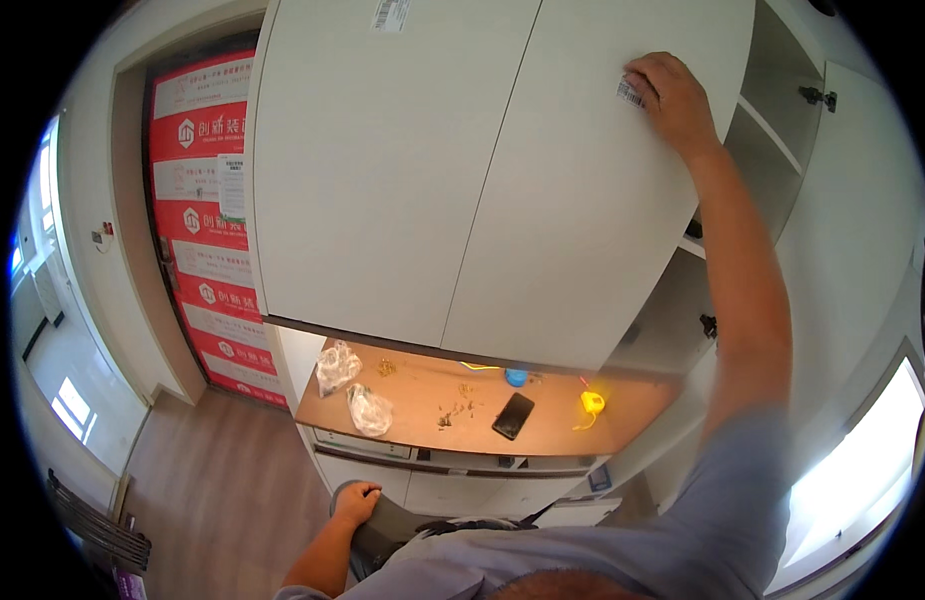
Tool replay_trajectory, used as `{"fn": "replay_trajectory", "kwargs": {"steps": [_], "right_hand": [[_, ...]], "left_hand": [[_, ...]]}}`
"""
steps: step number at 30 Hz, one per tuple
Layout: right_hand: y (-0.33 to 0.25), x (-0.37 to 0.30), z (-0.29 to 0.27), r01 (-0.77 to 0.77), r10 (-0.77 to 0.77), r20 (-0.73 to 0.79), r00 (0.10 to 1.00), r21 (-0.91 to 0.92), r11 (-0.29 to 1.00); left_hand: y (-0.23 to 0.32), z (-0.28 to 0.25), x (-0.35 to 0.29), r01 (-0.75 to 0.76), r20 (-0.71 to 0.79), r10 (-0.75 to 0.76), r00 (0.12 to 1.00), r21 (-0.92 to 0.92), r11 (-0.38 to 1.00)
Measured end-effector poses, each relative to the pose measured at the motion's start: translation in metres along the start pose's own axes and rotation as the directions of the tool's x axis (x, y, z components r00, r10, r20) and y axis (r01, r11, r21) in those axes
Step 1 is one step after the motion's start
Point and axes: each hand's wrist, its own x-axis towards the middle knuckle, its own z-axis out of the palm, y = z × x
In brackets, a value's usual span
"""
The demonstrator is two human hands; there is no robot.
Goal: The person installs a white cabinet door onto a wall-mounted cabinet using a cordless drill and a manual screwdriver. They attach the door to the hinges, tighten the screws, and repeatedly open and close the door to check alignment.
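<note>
On both doors, labels remain, one at your right hand; its grip, like your left hand's, I can't tell.

plain white cabinet door, closed, small white barcode label on its face, slightly tilted

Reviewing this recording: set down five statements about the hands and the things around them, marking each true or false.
1. The right hand is at a white label on a cabinet door. True.
2. The left hand holds the black phone. False: the hand is at the person's leg; the phone lies on the lit shelf.
3. Two plastic bags lie toward the shelf's left end. True.
4. The yellow object lies left of the phone. False: it lies to its right.
5. Red-and-white sheeting covers the door at left. True.
</note>
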Motion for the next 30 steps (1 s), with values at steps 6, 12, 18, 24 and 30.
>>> {"fn": "replay_trajectory", "kwargs": {"steps": [6, 12, 18, 24, 30], "right_hand": [[-0.001, 0.006, -0.004, 0.183, -0.177, 0.061, 0.982, -0.128, 0.975], [0.009, 0.019, -0.002, 0.173, -0.139, 0.218, 0.966, -0.148, 0.974], [0.007, 0.028, -0.010, 0.117, -0.054, 0.372, 0.927, -0.149, 0.982], [0.000, 0.025, -0.025, 0.047, -0.025, 0.357, 0.934, -0.052, 0.998], [0.009, 0.021, -0.018, 0.194, -0.153, 0.282, 0.947, -0.126, 0.973]], "left_hand": [[0.009, 0.000, 0.002, -0.011, 0.016, 0.010, 1.000, 0.021, 1.000], [-0.006, 0.007, 0.008, -0.011, 0.009, 0.011, 1.000, -0.014, 1.000], [0.002, 0.006, 0.008, -0.012, 0.000, 0.012, 1.000, 0.006, 1.000], [-0.012, 0.012, 0.013, 0.009, 0.005, -0.009, 1.000, -0.046, 0.999], [-0.004, 0.011, 0.013, -0.026, -0.006, 0.026, 1.000, -0.006, 1.000]]}}
